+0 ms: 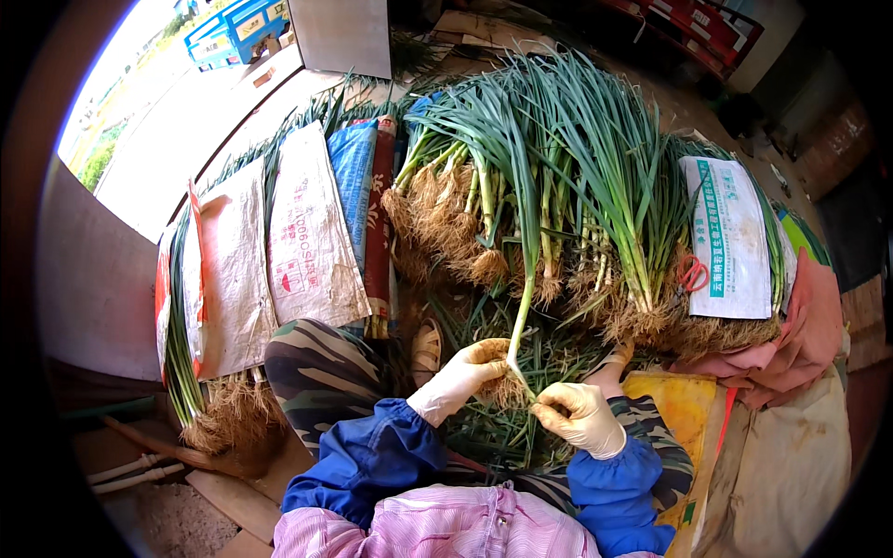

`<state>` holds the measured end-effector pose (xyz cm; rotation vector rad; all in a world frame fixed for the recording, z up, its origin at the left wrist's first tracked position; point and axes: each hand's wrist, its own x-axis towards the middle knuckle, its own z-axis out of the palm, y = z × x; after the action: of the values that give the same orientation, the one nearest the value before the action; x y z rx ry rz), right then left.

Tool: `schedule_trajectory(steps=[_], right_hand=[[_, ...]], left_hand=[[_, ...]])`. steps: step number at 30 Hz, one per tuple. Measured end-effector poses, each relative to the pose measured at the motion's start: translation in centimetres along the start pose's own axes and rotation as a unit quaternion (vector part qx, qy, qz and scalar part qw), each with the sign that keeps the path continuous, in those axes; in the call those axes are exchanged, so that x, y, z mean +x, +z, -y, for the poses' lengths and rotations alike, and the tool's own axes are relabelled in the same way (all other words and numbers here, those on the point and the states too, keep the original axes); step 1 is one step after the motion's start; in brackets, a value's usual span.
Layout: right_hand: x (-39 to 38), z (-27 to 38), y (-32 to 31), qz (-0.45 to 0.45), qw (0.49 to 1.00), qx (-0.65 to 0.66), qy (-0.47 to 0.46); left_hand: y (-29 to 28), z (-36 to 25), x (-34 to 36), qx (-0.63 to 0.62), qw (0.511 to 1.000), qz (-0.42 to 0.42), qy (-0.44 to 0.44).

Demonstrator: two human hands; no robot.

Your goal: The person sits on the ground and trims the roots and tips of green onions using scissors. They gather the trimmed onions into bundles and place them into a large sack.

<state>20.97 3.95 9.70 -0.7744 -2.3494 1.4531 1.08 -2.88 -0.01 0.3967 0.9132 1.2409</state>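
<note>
Both my hands wear pale, stained gloves and work on one long green leek point(525, 307), its leaves reaching away over the pile. My left hand point(468, 374) is closed around its pale lower end, with the brown roots hanging beneath. Just right of it, my right hand point(584, 418) pinches the tip of a thin outer strip point(522, 376) that slants off the stalk. Ahead lies a big heap of leeks point(595, 177), roots toward me. Leaf scraps point(502, 437) cover the ground between my legs.
White woven sacks point(316, 228) cover more leeks at the left. Red-handled scissors point(691, 272) lie on the right side of the heap, beside a white printed sack point(730, 237). A yellow sack point(684, 418) lies at my right. A blue vehicle point(237, 33) stands outside the doorway.
</note>
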Motion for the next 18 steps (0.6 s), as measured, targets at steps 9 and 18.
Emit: schedule_trajectory(steps=[9, 18], right_hand=[[-2.9, 0.5, -1.4, 0.043, 0.974, 0.219, -0.03], [9.7, -8.5, 0.0, -0.2, 0.919, 0.268, 0.208]], left_hand=[[-2.2, 1.0, 2.0, 0.172, 0.978, -0.111, 0.049], [1.2, 3.3, 0.4, 0.459, 0.865, -0.127, 0.155]])
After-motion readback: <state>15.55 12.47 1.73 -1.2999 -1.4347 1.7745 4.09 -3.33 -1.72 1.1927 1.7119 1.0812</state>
